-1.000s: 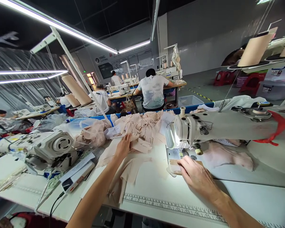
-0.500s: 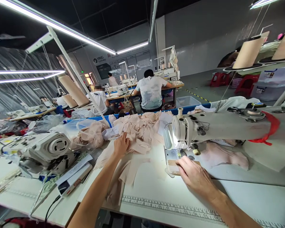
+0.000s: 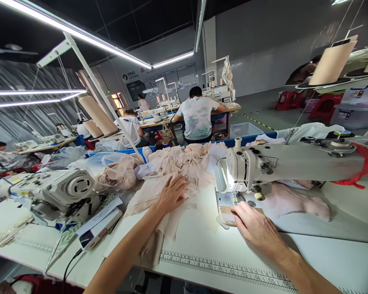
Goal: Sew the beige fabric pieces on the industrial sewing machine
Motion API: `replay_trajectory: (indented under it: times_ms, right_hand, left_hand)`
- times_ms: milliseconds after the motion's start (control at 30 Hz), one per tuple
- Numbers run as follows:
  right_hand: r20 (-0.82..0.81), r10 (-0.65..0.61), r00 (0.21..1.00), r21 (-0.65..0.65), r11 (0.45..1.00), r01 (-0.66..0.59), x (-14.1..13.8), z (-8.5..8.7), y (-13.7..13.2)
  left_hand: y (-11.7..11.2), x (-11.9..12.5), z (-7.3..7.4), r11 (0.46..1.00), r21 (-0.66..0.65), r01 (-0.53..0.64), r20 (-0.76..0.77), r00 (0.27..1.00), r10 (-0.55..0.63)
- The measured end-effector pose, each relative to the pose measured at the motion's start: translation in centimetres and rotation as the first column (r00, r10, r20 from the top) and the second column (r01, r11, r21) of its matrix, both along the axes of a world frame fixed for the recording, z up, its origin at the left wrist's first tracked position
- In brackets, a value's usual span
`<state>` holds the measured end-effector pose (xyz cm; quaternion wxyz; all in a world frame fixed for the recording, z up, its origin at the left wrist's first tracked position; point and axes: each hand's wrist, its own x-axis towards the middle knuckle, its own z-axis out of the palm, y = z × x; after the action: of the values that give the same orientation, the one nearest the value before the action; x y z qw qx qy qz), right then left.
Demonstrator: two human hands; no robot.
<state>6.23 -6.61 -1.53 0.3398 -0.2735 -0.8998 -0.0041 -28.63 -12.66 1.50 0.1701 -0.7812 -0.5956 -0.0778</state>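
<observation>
My left hand [image 3: 171,194] lies flat, fingers spread, on a heap of pale pink fabric pieces [image 3: 184,163] at the middle of the white sewing table [image 3: 202,241]. My right hand [image 3: 254,228] rests palm down by the needle plate of the white sewing machine [image 3: 282,163], its fingertips on a small tan piece [image 3: 225,210] under the presser foot. The fingers of that hand are partly curled and press down on the piece. More pink cloth [image 3: 294,202] lies behind the machine's arm.
A second machine head [image 3: 64,190] lies tipped at the left with a cable and a white box. A printed ruler [image 3: 227,271] runs along the table's front edge. Plastic bags of fabric sit behind. Other people sit sewing at benches farther back.
My left hand has slid right and nearer along the fabric heap and flattened out. My right hand stays by the needle plate.
</observation>
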Motion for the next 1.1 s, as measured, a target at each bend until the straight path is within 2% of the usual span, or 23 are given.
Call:
replay_trajectory:
  times_ms: [133,333,400,533,633,733,867,967,1100]
  right_hand:
    - [-0.023,0.01,1.0,-0.007,1.0,-0.01,0.1,0.0,0.0]
    - [-0.011,0.024,1.0,-0.06,0.998,-0.024,0.1,0.3,0.0]
    - [-0.01,0.017,1.0,-0.057,0.998,-0.017,0.2,0.5,0.0]
    - [-0.009,0.015,1.0,-0.042,0.999,-0.016,0.1,0.8,-0.3]
    - [-0.029,0.043,0.999,-0.038,0.998,-0.044,-0.4,1.0,-0.6]
    - [-0.001,0.113,0.994,-0.009,0.994,-0.113,-1.2,1.1,-1.0]
    - [0.105,0.138,0.985,0.029,0.989,-0.142,-2.0,1.4,-1.2]
    - [0.119,0.121,0.986,0.052,0.99,-0.128,-1.8,1.3,-1.1]
    - [0.105,0.09,0.99,0.09,0.991,-0.099,-1.0,1.0,-0.9]
  left_hand:
    - [1.3,-0.6,-0.5,0.989,-0.137,-0.054,-0.015,0.999,0.052]
    - [1.7,-3.4,-0.1,0.983,-0.137,-0.126,0.018,0.991,0.13]
    - [1.3,-3.7,0.1,0.988,-0.112,-0.104,0.059,0.992,0.111]
    - [-0.3,-3.6,0.9,0.999,0.037,0.018,0.16,0.987,-0.024]
    - [-1.6,-3.7,1.7,0.992,0.122,0.041,0.149,0.987,-0.059]
    - [-2.2,-3.9,1.9,0.993,0.116,0.02,0.036,0.999,-0.024]
    - [-1.9,-3.9,1.4,0.999,0.052,-0.005,-0.079,0.997,0.009]
    - [-1.6,-3.8,1.0,0.998,0.043,-0.041,-0.063,0.997,0.044]
    - [-1.8,-3.6,1.1,0.996,0.078,-0.034,0.041,0.999,0.031]
